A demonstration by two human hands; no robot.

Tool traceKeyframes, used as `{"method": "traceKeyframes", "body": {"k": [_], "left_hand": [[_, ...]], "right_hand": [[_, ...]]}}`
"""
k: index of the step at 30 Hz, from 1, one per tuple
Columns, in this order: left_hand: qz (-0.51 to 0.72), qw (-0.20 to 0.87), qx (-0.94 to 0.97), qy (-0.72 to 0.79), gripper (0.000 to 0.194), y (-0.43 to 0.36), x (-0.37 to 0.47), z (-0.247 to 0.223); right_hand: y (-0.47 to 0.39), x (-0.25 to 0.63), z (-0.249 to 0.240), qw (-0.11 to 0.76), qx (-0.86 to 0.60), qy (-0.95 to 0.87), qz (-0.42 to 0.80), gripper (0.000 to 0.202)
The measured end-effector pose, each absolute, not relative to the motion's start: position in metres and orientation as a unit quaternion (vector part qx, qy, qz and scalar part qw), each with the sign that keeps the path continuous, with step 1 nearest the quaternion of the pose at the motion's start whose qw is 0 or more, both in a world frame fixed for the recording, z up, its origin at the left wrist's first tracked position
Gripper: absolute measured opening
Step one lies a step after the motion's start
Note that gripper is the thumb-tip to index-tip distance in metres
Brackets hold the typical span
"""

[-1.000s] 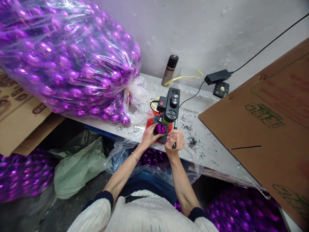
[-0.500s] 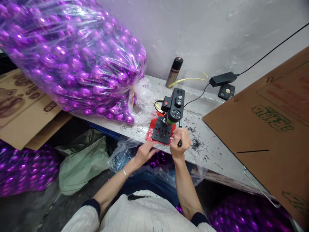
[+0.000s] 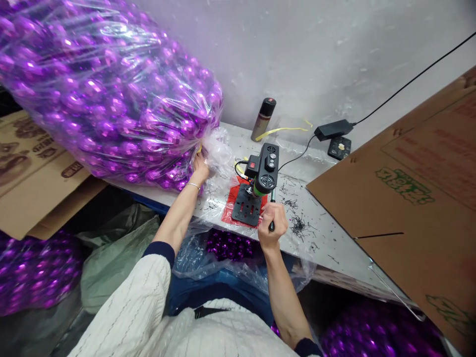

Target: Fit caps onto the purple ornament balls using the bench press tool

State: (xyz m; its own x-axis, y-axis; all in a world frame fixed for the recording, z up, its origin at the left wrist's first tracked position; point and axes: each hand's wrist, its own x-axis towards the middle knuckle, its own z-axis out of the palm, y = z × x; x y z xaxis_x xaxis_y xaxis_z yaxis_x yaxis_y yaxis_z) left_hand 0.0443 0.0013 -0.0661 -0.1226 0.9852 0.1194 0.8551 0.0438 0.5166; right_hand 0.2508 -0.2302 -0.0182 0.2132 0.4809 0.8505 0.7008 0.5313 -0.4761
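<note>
My left hand [image 3: 201,167] is at the tied neck of a big clear plastic bag [image 3: 122,99] full of shiny purple balls. Its fingertips are hidden among the plastic and balls, so I cannot tell if they grip anything. My right hand [image 3: 273,220] is closed in a fist around a black-handled metal rod [image 3: 271,226], just right of a small black machine [image 3: 266,168]. Whether the rod is attached to the machine is not clear. The machine's slotted black base plate [image 3: 246,207] stands on a red sheet [image 3: 228,210] and has no ball on it.
Below the table's front edge, purple balls [image 3: 232,245] lie in an open clear bag. A spray can [image 3: 263,119] and a power adapter [image 3: 333,129] sit at the back. A large cardboard box [image 3: 401,198] stands to the right. Black bits [image 3: 298,225] litter the table.
My left hand has moved from in front of the base plate up and left to the bag's neck. My right hand stays closed on the black handle. The view has shifted slightly.
</note>
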Motion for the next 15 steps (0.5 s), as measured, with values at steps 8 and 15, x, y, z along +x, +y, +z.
{"method": "traceKeyframes", "body": {"k": [8, 15], "left_hand": [[0.06, 0.08, 0.77, 0.631, 0.065, 0.004, 0.033, -0.049], [-0.019, 0.125, 0.807, 0.578, 0.024, -0.006, 0.046, -0.043]], "right_hand": [[-0.229, 0.251, -0.021, 0.623, -0.474, -0.617, -0.081, 0.026], [-0.229, 0.251, -0.02, 0.623, -0.469, -0.62, -0.084, 0.027]]}}
